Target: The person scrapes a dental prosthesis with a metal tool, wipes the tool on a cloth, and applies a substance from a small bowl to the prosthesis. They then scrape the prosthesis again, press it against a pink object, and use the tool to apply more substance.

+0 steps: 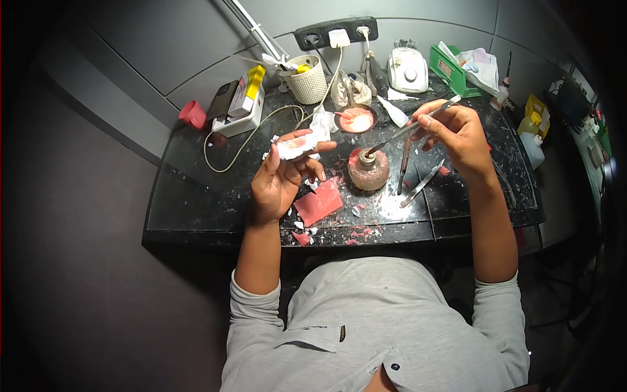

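Left hand [277, 189] holds one rough white piece [295, 146]; right hand [457, 134] pinches one slim tool [395, 137]; one flat sheet [319, 202], eight o'clock from round bottle [368, 176].

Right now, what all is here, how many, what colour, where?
white piece: 1, white and pink, in left hand
metal tool: 1, silver, in right hand
jar: 1, brownish, at metal tool's tip
loose tools: at least 3, silver and dark, right of jar
sheet: 1, pink, front of desk
scraps: many, pink and white, around sheet
dish: 1, dark, behind jar
basket: 1, cream, back left
container: 1, white, left of basket
cup: 1, red, left of container
machine: 1, white, back of desk
bin: 1, green, right of machine
power strip: 1, black, on wall
items: several, mixed colours, far right
desk: 1, black, middle
shirt: 1, grey, bottom
left hand: 1, bare, left
right hand: 1, bare, right
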A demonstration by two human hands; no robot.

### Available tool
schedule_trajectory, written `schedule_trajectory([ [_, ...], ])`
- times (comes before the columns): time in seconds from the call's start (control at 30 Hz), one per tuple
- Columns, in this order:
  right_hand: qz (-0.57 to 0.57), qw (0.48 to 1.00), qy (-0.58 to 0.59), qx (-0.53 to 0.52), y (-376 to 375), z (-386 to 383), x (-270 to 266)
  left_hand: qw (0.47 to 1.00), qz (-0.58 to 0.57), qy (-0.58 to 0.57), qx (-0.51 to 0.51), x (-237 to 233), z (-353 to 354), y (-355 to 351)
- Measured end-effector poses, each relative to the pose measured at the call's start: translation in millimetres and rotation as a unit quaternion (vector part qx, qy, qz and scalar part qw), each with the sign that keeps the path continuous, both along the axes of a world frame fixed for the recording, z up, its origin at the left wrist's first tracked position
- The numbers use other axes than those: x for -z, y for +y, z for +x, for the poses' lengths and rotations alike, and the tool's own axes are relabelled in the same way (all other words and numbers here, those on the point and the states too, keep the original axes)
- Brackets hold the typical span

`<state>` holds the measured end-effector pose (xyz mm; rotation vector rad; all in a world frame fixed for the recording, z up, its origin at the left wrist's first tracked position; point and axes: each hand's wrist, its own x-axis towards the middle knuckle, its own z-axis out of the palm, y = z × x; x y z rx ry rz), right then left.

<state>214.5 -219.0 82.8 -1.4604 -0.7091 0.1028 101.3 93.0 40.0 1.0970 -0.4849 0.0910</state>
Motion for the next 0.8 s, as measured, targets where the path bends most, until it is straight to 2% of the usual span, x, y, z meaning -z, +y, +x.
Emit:
schedule_trajectory([
  [0.2,-0.002,1.000,-0.008,-0.002,-0.2,0.9,1.3,1.000,-0.005,0.003,-0.020,-0.1,-2.3,-2.5],
  [0.8,-0.002,1.000,-0.009,-0.012,0.1,0.4,1.5,0.999,-0.012,0.036,0.006,1.8,-5.2,2.0],
])
